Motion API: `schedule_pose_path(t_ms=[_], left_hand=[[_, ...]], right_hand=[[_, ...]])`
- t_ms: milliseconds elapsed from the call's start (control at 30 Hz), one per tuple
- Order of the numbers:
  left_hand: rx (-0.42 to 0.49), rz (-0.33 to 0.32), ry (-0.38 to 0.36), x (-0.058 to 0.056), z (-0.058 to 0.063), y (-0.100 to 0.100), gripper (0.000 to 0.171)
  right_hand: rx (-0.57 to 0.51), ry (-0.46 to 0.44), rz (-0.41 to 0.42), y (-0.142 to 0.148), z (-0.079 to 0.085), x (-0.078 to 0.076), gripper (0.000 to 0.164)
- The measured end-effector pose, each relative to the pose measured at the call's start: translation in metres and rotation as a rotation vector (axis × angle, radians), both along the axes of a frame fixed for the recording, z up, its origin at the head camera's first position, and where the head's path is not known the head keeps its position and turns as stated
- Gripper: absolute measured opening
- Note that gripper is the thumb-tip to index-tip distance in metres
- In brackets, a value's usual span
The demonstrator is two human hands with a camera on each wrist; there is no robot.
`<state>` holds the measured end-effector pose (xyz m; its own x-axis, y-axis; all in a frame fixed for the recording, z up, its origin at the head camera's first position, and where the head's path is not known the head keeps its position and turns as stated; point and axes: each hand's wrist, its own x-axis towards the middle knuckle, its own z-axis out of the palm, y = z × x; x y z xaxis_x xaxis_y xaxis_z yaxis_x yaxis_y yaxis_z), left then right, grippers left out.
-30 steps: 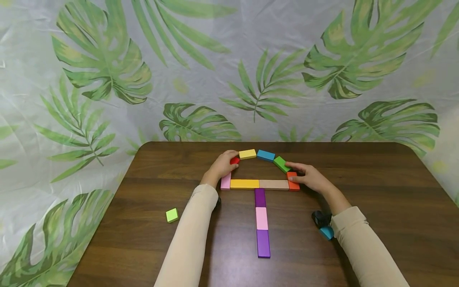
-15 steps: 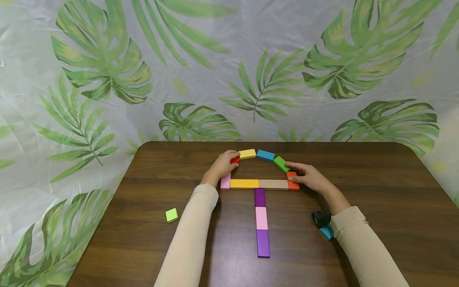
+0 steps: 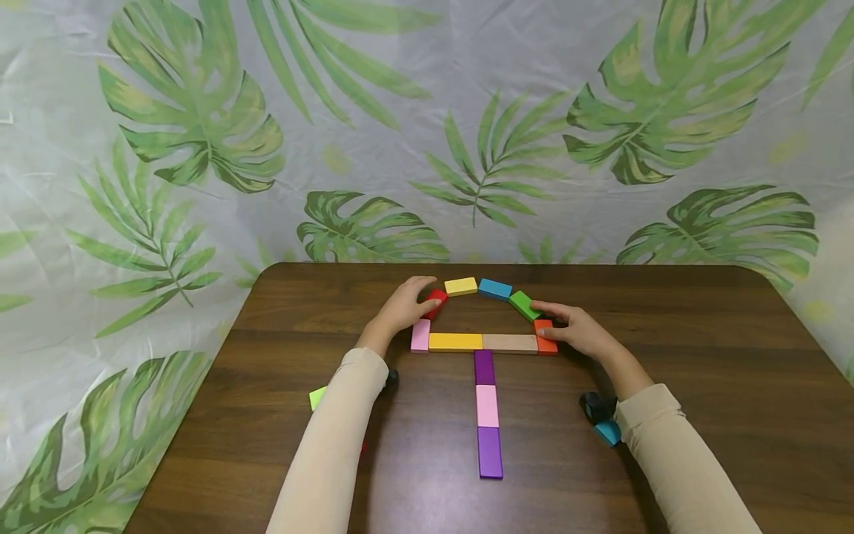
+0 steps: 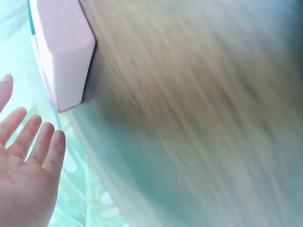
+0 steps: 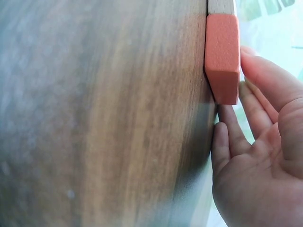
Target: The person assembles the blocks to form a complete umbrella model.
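Note:
Wooden blocks form an arch on a straight row with a stem below it. My left hand [image 3: 400, 306] is spread beside the red block [image 3: 436, 302] at the arch's left, its thumb by that block. In the left wrist view its fingers are extended and hold nothing, near the pink block [image 4: 66, 52]. My right hand [image 3: 583, 331] lies at the right end, its index finger at the green block [image 3: 525, 305] and its thumb on the orange block [image 3: 545, 337]. The right wrist view shows the thumb against the orange block [image 5: 222, 47], other fingers loosely extended beyond it.
Yellow [image 3: 461, 286] and blue [image 3: 495, 289] blocks top the arch. The stem ends in a purple block [image 3: 490, 452]. A lime block [image 3: 316, 397] sits partly behind the left sleeve, and a blue block [image 3: 608, 432] by the right wrist. A leaf-print cloth [image 3: 373, 133] hangs behind the table.
My left hand has let go of the red block and moved left, uncovering it. The left forearm now covers part of the lime block. The right hand has stayed in place.

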<state>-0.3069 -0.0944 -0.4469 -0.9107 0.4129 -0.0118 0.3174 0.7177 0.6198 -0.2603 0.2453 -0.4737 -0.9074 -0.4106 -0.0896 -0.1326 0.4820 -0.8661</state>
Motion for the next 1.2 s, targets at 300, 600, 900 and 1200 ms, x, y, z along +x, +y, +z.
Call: schedule_pose_path(t_ms=[300,600,900,1200], left_hand=[[0.019,-0.019,0.03,0.015,0.002,-0.024,0.061],[0.045,-0.043,0.003,0.031,-0.003,-0.043,0.069],[-0.019,-0.123,-0.051,0.047,-0.003,-0.046,0.081],[-0.073,-0.164,-0.047,0.049,-0.006,-0.046,0.073]], right_hand=[[0.007,0.014,-0.006,-0.002,0.004,0.004,0.058],[0.003,0.018,-0.008,-0.001,0.003,0.004,0.058],[0.007,0.022,-0.012,-0.001,0.002,0.003,0.058],[0.003,0.014,-0.009,-0.001,0.0,0.003,0.058]])
